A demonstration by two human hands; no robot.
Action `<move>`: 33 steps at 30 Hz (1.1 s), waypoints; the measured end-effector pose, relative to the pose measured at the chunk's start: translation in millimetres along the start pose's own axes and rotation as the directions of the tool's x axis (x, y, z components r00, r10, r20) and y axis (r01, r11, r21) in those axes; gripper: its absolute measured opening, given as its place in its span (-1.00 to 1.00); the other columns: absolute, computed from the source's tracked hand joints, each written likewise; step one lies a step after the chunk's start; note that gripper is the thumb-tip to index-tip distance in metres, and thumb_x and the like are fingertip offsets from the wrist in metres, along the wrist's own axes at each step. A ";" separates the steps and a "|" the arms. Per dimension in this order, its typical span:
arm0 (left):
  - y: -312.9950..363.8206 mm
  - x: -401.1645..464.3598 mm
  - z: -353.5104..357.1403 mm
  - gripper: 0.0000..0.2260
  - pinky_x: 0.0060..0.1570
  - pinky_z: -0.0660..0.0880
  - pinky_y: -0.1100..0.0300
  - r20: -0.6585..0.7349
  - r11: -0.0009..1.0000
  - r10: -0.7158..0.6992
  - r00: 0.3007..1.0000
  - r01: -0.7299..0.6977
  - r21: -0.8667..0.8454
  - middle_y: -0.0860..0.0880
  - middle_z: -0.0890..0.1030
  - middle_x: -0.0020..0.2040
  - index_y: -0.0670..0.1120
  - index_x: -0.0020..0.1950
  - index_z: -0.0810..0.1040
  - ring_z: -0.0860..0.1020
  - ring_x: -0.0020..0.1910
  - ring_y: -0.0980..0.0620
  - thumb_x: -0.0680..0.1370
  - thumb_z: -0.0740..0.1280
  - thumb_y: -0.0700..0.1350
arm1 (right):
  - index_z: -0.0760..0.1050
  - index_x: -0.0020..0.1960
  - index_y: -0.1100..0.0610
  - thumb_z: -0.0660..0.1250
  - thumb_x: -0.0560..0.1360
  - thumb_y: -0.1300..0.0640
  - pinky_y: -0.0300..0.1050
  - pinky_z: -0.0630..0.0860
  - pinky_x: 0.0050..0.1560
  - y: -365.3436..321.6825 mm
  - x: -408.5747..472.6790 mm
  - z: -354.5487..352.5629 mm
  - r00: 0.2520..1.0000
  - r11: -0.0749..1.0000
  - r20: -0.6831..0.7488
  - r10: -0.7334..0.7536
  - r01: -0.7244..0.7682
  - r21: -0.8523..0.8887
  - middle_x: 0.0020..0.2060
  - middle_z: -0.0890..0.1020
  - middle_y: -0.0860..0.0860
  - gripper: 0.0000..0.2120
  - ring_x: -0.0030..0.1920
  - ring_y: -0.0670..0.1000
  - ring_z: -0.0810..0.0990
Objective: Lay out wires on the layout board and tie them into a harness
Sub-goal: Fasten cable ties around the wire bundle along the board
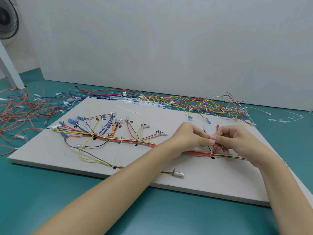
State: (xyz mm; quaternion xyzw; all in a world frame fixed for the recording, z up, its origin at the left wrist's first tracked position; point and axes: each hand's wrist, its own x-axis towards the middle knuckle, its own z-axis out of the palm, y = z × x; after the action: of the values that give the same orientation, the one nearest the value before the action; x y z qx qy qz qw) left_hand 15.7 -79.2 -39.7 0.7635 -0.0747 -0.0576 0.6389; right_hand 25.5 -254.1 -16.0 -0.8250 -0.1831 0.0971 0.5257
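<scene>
Head view: your left hand [191,138] and right hand [237,141] pinched a tie [210,150] around wires [199,152] on the board [50,150].

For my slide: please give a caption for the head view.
Both hands, left hand and right hand, pinch a cable tie around the wire bundle.

Matt grey layout board [50,150], glossy plastic-coated wires [128,140], smooth teal tabletop [67,192].

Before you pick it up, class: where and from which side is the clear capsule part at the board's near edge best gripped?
Judging by its pose, pinch the clear capsule across its round body, coming from above. It lies flat on the layout board, its wire trailing left, leaving the body's sides and right end free.
</scene>
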 end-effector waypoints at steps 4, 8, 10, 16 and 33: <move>3.6 -1.5 -2.7 -0.79 -0.37 0.37 0.37 0.018 0.999 -0.051 0.999 0.051 -0.015 0.02 0.61 -0.34 -0.15 0.02 0.71 0.49 -0.37 0.20 0.41 0.54 -0.18 | 0.51 -0.20 0.32 0.35 0.51 0.20 -0.26 0.38 -0.49 -0.4 -0.6 2.5 1.000 1.000 -0.002 -0.011 0.011 -0.004 -0.38 0.63 0.20 -0.81 -0.43 -0.03 0.49; 3.9 -1.9 -1.1 -0.81 -0.41 0.37 0.40 0.004 0.998 -0.066 0.998 0.066 -0.020 0.07 0.59 -0.41 -0.19 -0.01 0.71 0.48 -0.42 0.21 0.41 0.54 -0.18 | 0.49 -0.20 0.30 0.31 0.54 0.19 -0.26 0.37 -0.48 -1.4 -1.0 2.4 1.000 1.000 0.002 0.017 -0.017 0.005 -0.40 0.62 0.15 -0.80 -0.41 -0.03 0.49; 4.4 -1.5 -0.7 -0.82 -0.45 0.36 0.44 -0.007 0.997 -0.073 0.997 0.073 -0.019 0.08 0.58 -0.43 -0.22 -0.03 0.70 0.48 -0.46 0.23 0.41 0.54 -0.20 | 0.48 -0.21 0.28 0.30 0.56 0.19 -0.24 0.36 -0.47 -2.0 -0.6 3.8 0.999 0.999 -0.002 0.043 -0.043 -0.001 -0.40 0.61 0.13 -0.79 -0.41 -0.04 0.49; 11.8 -2.5 -1.3 -0.86 -0.38 0.38 0.35 -0.004 0.990 -0.137 0.991 0.137 0.042 -0.02 0.58 -0.37 -0.16 -0.08 0.71 0.48 -0.40 0.17 0.39 0.55 -0.17 | 0.45 -0.24 0.24 0.28 0.58 0.18 -0.19 0.25 -0.47 -4.6 0.5 9.6 0.995 0.996 -0.042 0.086 -0.087 -0.010 -0.42 0.60 0.13 -0.76 -0.43 0.03 0.38; 12.4 -14.5 6.2 -0.95 -0.40 0.34 0.42 0.055 0.909 0.055 0.997 -0.073 0.410 0.17 0.55 -0.47 -0.14 -0.16 0.73 0.46 -0.43 0.27 0.40 0.51 -0.18 | 0.38 -0.23 0.24 0.22 0.59 0.26 -0.25 0.47 -0.40 -15.8 -1.7 14.5 0.989 0.974 -0.141 -0.041 0.071 0.214 -0.39 0.52 0.10 -0.78 -0.44 -0.04 0.47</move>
State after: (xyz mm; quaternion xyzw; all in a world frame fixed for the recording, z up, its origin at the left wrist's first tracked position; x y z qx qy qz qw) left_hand -0.2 -84.7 -28.7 0.8767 -0.1237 -0.0355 0.4635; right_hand 15.6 -236.7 -8.0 -0.7616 -0.1584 0.0455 0.6267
